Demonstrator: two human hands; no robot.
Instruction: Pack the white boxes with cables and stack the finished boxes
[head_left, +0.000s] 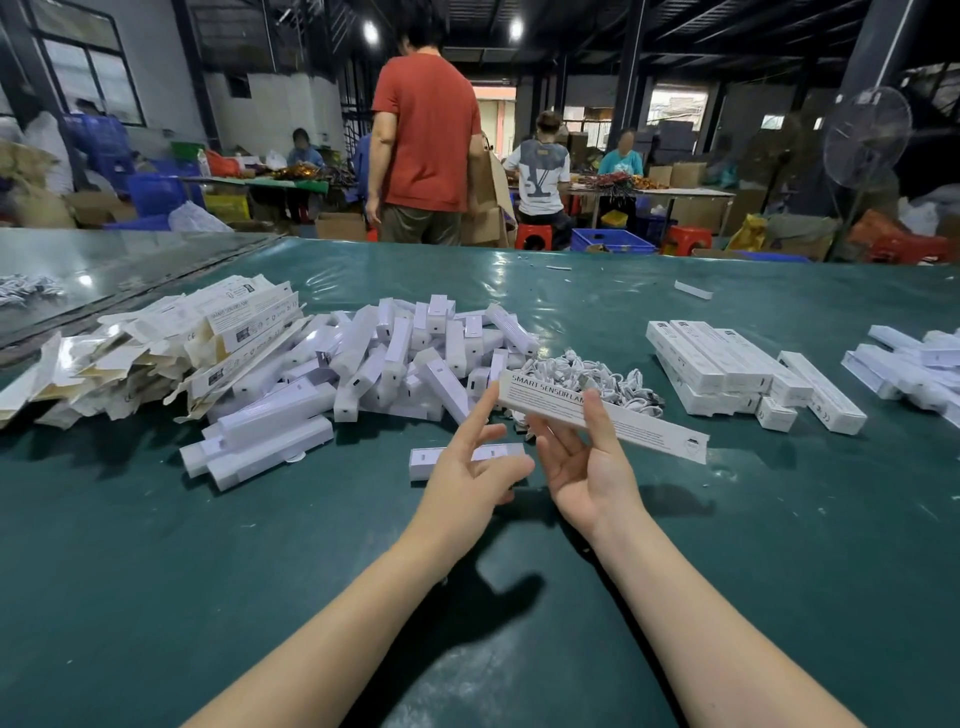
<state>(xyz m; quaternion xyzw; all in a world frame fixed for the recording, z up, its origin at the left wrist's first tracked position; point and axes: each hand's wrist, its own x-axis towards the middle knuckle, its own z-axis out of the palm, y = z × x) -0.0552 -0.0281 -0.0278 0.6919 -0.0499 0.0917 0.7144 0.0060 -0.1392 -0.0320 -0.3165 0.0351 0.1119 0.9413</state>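
My right hand (589, 467) holds a long white box (644, 428) printed "SMART SENSOR LAMP", lifted above the green table and slanting down to the right. My left hand (470, 478) is open with its fingers spread, and its index fingertip touches the box's left end. Under my left hand a white lamp unit (498, 451) lies flat on the table. Behind the box sits a heap of coiled white cables (587, 376). To the right, closed white boxes (727, 364) are stacked in two layers.
A big pile of white lamp units (363, 364) covers the table's left centre, with flat unfolded cartons (156, 353) further left. More white boxes (909, 364) lie at the far right. A person in a red shirt (426, 135) stands beyond the table's far edge.
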